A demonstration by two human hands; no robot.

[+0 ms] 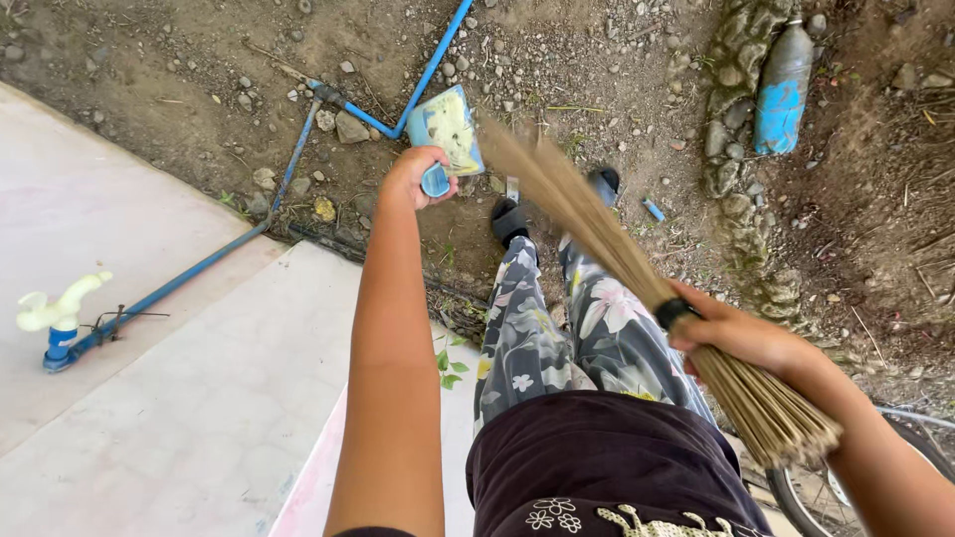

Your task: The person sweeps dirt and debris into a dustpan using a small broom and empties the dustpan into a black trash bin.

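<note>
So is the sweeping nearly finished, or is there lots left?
Some looks done: the dustpan in the left hand already holds pale scraps. In hand now: the right hand grips the stick broom, its tips near the dustpan. Left: pebbles and bits cover the dirt ground, and a blue bottle lies by the stones.

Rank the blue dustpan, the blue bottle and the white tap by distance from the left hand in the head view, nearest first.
1. Blue dustpan: held in the left hand.
2. Blue bottle: far right, on the dirt by the stones.
3. White tap: far left, at the concrete's edge, slightly farther.
</note>
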